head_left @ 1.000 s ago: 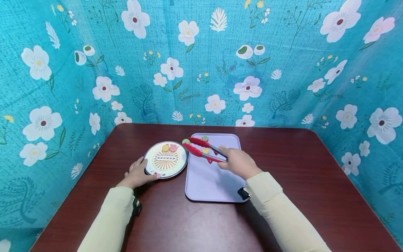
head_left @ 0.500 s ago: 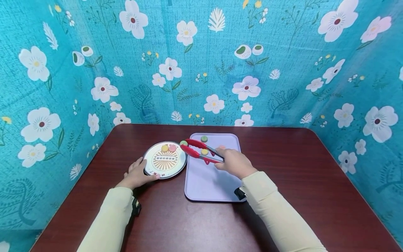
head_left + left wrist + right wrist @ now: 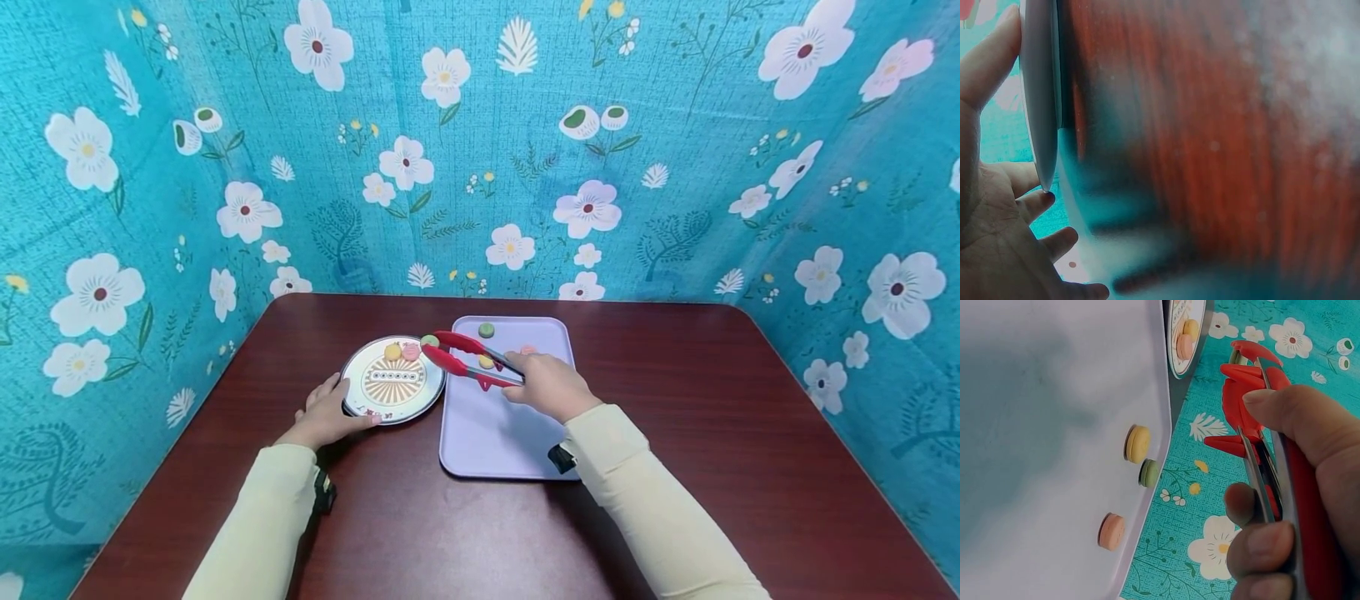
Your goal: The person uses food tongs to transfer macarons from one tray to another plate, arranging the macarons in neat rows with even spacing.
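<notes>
My left hand (image 3: 326,412) grips the near-left rim of a round patterned plate (image 3: 408,407), thumb along the edge. A yellow macaron (image 3: 393,352) and a pink macaron (image 3: 412,352) lie side by side at the plate's far part. In my right hand (image 3: 555,387) are red-tipped metal tongs (image 3: 447,360), and their tips pinch a green macaron (image 3: 429,341) over the plate's right side. The right wrist view shows the thumb pressing one arm of the tongs, with the fingers curled round the other side. Most of the held macaron is hidden there by the tips.
A lilac tray (image 3: 487,442) lies right of the plate, below the tongs. On it are a green macaron (image 3: 486,330), a yellow macaron (image 3: 486,362) and a pink macaron (image 3: 528,350). A floral curtain (image 3: 450,167) stands behind the dark wooden table (image 3: 675,400).
My right hand has moved left, carrying the green macaron in the tongs from the tray's edge to over the plate. The left hand and plate have stayed put.
</notes>
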A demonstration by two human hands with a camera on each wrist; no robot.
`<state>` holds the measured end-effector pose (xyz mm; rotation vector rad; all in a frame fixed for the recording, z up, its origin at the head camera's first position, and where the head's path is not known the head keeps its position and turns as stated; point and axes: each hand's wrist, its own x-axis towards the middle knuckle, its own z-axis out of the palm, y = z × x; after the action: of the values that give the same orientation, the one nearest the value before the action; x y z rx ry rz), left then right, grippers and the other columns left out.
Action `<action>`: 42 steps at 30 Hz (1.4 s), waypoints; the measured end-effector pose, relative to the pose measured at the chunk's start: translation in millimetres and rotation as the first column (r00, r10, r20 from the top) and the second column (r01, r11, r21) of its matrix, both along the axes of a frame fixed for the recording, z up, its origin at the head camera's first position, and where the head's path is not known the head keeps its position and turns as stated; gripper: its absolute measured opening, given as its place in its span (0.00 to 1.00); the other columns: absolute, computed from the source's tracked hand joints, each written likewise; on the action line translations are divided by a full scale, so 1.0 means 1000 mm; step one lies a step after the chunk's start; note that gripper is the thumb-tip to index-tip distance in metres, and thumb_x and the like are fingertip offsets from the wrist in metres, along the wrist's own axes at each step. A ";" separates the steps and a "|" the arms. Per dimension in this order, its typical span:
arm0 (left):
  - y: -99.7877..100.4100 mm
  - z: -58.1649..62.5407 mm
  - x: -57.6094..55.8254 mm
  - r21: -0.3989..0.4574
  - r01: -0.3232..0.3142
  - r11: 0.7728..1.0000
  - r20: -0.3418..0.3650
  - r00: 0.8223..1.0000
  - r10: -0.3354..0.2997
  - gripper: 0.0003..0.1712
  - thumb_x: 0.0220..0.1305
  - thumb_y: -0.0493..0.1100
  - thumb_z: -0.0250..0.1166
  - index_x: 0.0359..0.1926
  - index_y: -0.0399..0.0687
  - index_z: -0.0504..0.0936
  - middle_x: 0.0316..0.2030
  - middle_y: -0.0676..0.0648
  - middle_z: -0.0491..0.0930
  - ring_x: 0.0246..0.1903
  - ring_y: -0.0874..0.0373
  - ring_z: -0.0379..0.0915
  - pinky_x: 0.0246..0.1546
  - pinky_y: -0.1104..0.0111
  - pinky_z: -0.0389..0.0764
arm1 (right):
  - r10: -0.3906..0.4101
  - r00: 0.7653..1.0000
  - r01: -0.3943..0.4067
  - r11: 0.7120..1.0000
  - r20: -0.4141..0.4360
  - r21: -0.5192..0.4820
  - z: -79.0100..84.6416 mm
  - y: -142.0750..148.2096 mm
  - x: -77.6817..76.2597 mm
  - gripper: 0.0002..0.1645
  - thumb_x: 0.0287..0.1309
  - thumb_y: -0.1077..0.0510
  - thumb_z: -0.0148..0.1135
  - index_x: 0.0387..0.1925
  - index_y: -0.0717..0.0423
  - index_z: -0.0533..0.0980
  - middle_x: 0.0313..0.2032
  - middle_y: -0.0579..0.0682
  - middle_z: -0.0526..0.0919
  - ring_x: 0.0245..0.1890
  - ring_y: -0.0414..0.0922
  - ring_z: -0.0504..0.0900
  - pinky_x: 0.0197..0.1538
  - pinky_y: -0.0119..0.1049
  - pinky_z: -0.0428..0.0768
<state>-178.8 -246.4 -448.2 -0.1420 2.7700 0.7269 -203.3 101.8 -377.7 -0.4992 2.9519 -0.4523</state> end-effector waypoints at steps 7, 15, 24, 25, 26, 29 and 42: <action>0.000 -0.002 -0.001 0.004 -0.006 1.000 0.000 1.000 0.006 0.66 0.49 0.69 0.68 0.74 0.34 0.47 0.72 0.30 0.41 0.68 0.31 0.36 0.60 0.30 0.45 | 0.017 1.000 -0.017 1.000 -0.001 0.007 0.000 -0.004 -0.003 0.39 0.52 0.46 0.71 0.65 0.50 0.71 0.41 0.52 0.83 0.33 0.46 0.75 0.32 0.37 0.76; -0.002 -0.004 -0.002 0.002 0.000 1.000 -0.011 1.000 0.000 0.67 0.48 0.70 0.68 0.74 0.35 0.48 0.72 0.31 0.42 0.69 0.32 0.35 0.60 0.30 0.46 | 0.028 1.000 -0.028 1.000 0.000 -0.006 -0.003 -0.007 -0.005 0.38 0.53 0.46 0.71 0.65 0.50 0.72 0.34 0.49 0.77 0.30 0.45 0.73 0.31 0.36 0.73; -0.001 -0.002 0.000 0.006 -0.003 1.000 -0.005 1.000 0.003 0.66 0.49 0.70 0.68 0.74 0.34 0.47 0.72 0.31 0.42 0.69 0.31 0.36 0.60 0.31 0.46 | 0.067 0.998 -0.067 0.997 -0.013 -0.024 -0.007 -0.012 -0.008 0.35 0.54 0.48 0.70 0.63 0.50 0.73 0.29 0.47 0.79 0.25 0.44 0.73 0.29 0.36 0.71; -0.001 -0.002 0.000 0.009 -0.005 1.000 -0.003 1.000 0.005 0.66 0.49 0.70 0.68 0.74 0.34 0.47 0.72 0.31 0.42 0.69 0.32 0.36 0.61 0.31 0.46 | 0.070 0.997 -0.071 0.997 -0.013 -0.026 -0.007 -0.013 -0.008 0.35 0.54 0.48 0.70 0.63 0.50 0.73 0.28 0.46 0.79 0.25 0.44 0.74 0.29 0.36 0.71; 0.000 -0.001 0.000 0.011 -0.006 1.000 -0.003 1.000 0.006 0.66 0.49 0.69 0.68 0.74 0.34 0.47 0.72 0.31 0.42 0.69 0.32 0.36 0.61 0.31 0.46 | 0.071 0.997 -0.071 0.997 -0.011 -0.030 -0.007 -0.014 -0.008 0.35 0.54 0.48 0.70 0.63 0.50 0.74 0.28 0.46 0.80 0.25 0.44 0.74 0.29 0.36 0.71; -0.001 -0.001 0.000 0.011 -0.004 1.000 -0.003 1.000 0.004 0.66 0.49 0.70 0.68 0.74 0.34 0.47 0.72 0.31 0.42 0.69 0.32 0.36 0.60 0.31 0.47 | 0.075 0.997 -0.075 0.997 -0.016 -0.036 -0.007 -0.017 -0.008 0.34 0.53 0.47 0.70 0.62 0.50 0.74 0.28 0.45 0.81 0.25 0.43 0.74 0.29 0.35 0.71; -0.003 -0.005 -0.003 0.001 -0.003 1.000 -0.008 1.000 0.003 0.67 0.48 0.71 0.67 0.74 0.36 0.47 0.72 0.32 0.42 0.69 0.31 0.35 0.60 0.31 0.47 | 0.092 0.995 -0.094 0.995 -0.043 -0.039 -0.015 -0.029 -0.010 0.33 0.53 0.47 0.71 0.61 0.49 0.75 0.37 0.48 0.85 0.28 0.44 0.74 0.33 0.38 0.74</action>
<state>-182.0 -249.1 -453.3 -0.1428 2.7773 0.7309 -212.9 72.9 -392.2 -0.6559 2.9480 -0.4994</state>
